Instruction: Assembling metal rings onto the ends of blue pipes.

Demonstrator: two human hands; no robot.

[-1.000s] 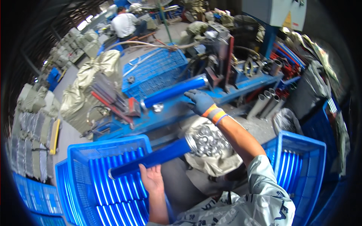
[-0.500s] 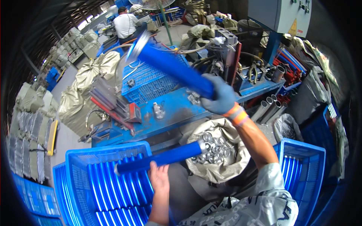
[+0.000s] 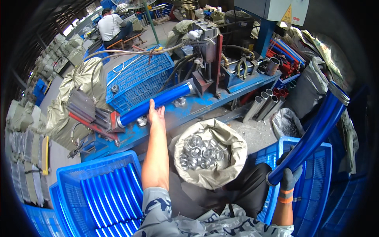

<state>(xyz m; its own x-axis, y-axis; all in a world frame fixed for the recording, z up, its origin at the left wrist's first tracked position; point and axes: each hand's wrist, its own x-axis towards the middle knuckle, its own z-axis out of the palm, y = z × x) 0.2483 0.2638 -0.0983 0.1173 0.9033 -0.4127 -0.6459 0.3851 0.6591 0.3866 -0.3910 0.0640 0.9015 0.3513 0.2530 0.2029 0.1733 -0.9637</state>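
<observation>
Blue tube (image 3: 156, 103) lies lengthwise on the blue press bench (image 3: 205, 104), its left end against a red stop block (image 3: 114, 120) and its right end at the upright press head (image 3: 209, 55). Left to right: a blue crate (image 3: 69, 185) at lower left holds more blue tubes (image 3: 106, 201) laid side by side. My bare left hand (image 3: 154, 113) rests on the bench tube near its middle, fingers (image 3: 151, 104) stretched flat and close together along it, not wrapped round. Just right of my forearm, an open grey sack (image 3: 221, 177) holds a heap of silvery metal rings (image 3: 201, 152). Beyond it, several bare metal pipes (image 3: 266, 104) lean against the bench. At far right, my gloved right hand (image 3: 289, 175) is curled tightly round the lower end of a 2nd blue tube (image 3: 312, 136), which slants up and to the right above another blue crate (image 3: 316, 189). In the far background at upper left, 1 person (image 3: 112, 25) in a white shirt sits facing away.
</observation>
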